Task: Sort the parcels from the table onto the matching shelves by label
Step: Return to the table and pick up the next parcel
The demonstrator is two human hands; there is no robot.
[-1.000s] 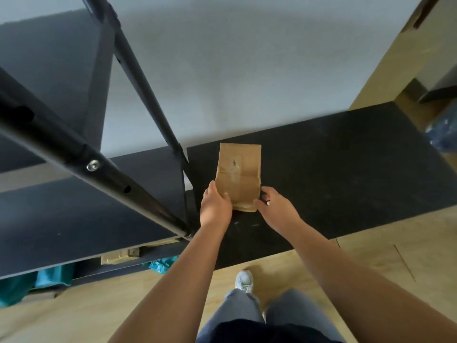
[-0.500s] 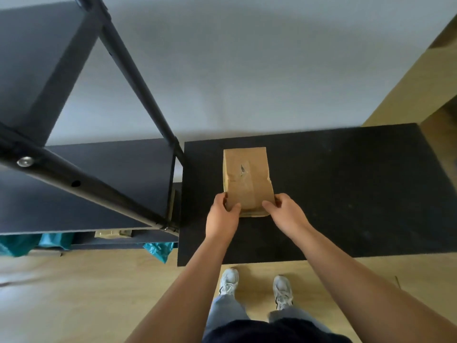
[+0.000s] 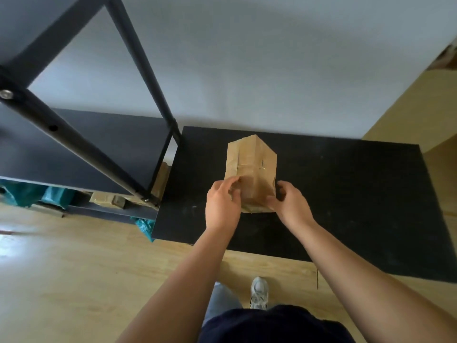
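A brown taped cardboard parcel (image 3: 252,167) is raised on end above the black table (image 3: 346,206), its near end held between both hands. My left hand (image 3: 222,205) grips its left side with the fingers on the top face. Its right near corner sits in the grip of my right hand (image 3: 289,204). No label is visible on the faces turned toward me. The black metal shelf unit (image 3: 81,149) stands just left of the table.
On the lower shelf lie brown parcels (image 3: 108,198) and teal bags (image 3: 37,194), with another teal bag (image 3: 144,227) at the shelf's corner. A grey wall runs behind. Light wood floor (image 3: 74,280) lies in front, with my feet near the table edge.
The parcel lay flat on the table before; now both hands have tilted it up onto its near end. The view has shifted right, centring the table.
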